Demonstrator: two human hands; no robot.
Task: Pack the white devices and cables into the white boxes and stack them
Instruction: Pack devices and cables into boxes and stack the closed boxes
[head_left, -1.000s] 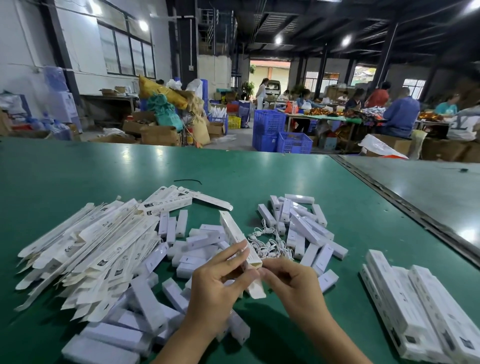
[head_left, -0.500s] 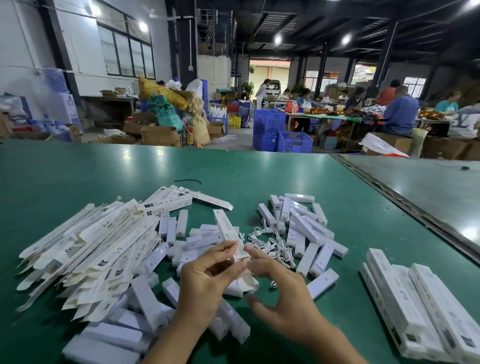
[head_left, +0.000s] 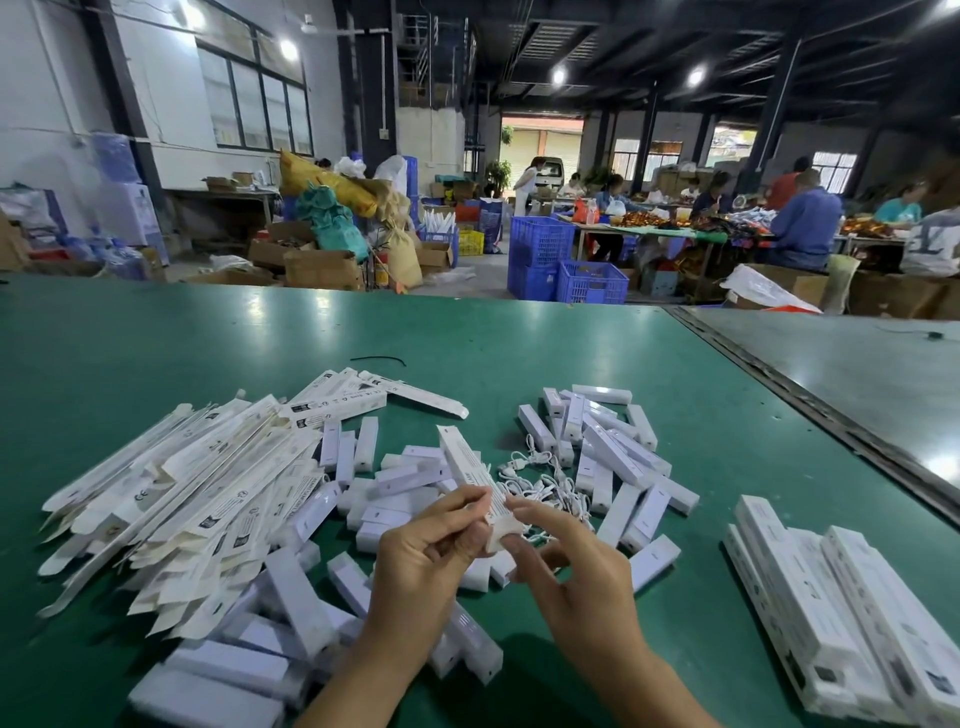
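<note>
My left hand (head_left: 426, 551) pinches the near end of a long white box (head_left: 470, 475) that points away from me over the green table (head_left: 156, 343). The fingertips of my right hand (head_left: 566, 566) touch that same end at its flap. Flat unfolded white boxes (head_left: 197, 499) lie fanned out at the left. White devices (head_left: 613, 457) are heaped in the middle and right of centre, more of them near my left wrist. A tangle of white cables (head_left: 545, 486) lies just beyond my right hand. Closed packed boxes (head_left: 852, 618) are stacked at the lower right.
A black cable tie (head_left: 378, 359) lies farther out on the table. A metal seam (head_left: 810, 400) divides this table from a grey one at the right. Beyond are blue crates (head_left: 566, 260), cardboard boxes and several people at another table.
The box has come up and closer to me, its near end now between both hands. My right hand has gone from under the box to touch the end flap.
</note>
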